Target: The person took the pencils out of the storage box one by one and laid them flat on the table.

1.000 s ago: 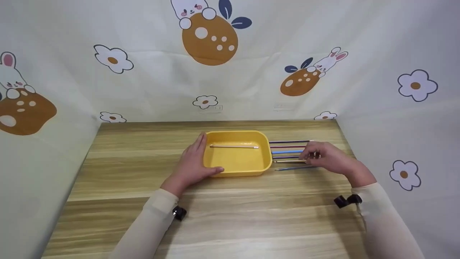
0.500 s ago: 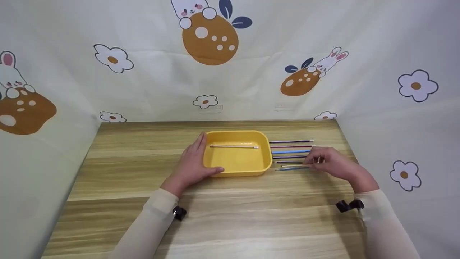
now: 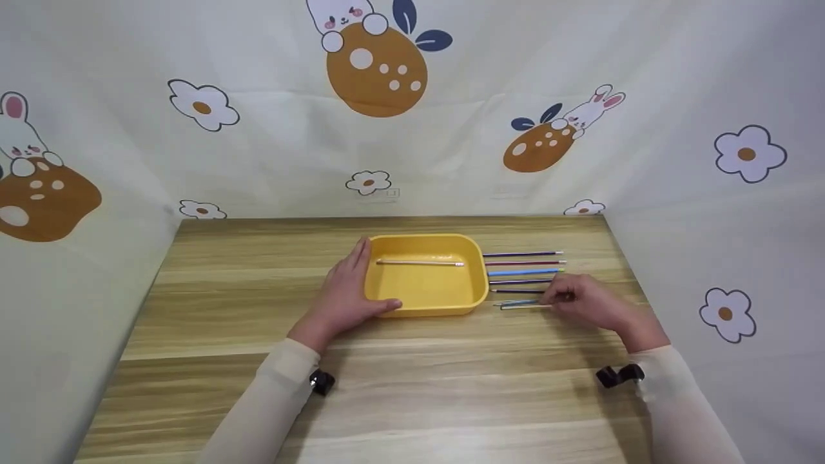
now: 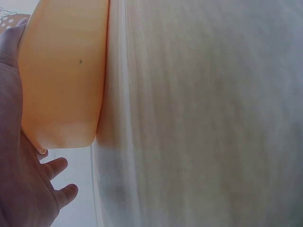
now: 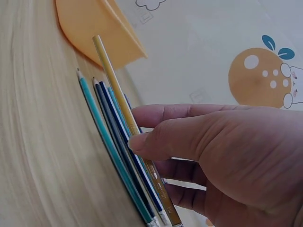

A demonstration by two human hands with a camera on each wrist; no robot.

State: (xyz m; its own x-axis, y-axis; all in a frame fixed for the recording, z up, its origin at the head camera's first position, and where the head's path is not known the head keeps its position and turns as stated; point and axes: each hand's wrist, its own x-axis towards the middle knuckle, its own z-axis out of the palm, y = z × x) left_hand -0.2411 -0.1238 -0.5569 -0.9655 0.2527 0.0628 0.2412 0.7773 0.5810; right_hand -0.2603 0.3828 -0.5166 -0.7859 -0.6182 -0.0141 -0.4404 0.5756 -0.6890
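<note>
A gold pencil (image 3: pixel 525 307) is pinched between the thumb and fingers of my right hand (image 3: pixel 596 306). In the right wrist view the gold pencil (image 5: pixel 115 82) slants above several others, its blunt end towards the container. Nearest to it in the head view lies a teal-blue pencil (image 3: pixel 517 302). My left hand (image 3: pixel 341 296) holds the left end of a yellow plastic container (image 3: pixel 480 248), thumb over the near rim and fingers along the left side. One pale pencil (image 3: pixel 419 262) lies inside. In the left wrist view two fingertips (image 4: pixel 56 166) extend past the container's wall (image 4: pixel 66 94).
Right of the container, more pencils lie in a row: a dark blue one (image 3: pixel 522 254), a red one (image 3: pixel 525 263), a light blue one (image 3: pixel 525 272) and others nearer. A wooden tabletop (image 3: pixel 412 386) carries everything. Printed fabric (image 3: pixel 271 148) stands behind and at both sides.
My right hand has lifted the gold pencil out of the row and brought it nearer to me, past the teal-blue pencil. The left hand and the container have stayed still.
</note>
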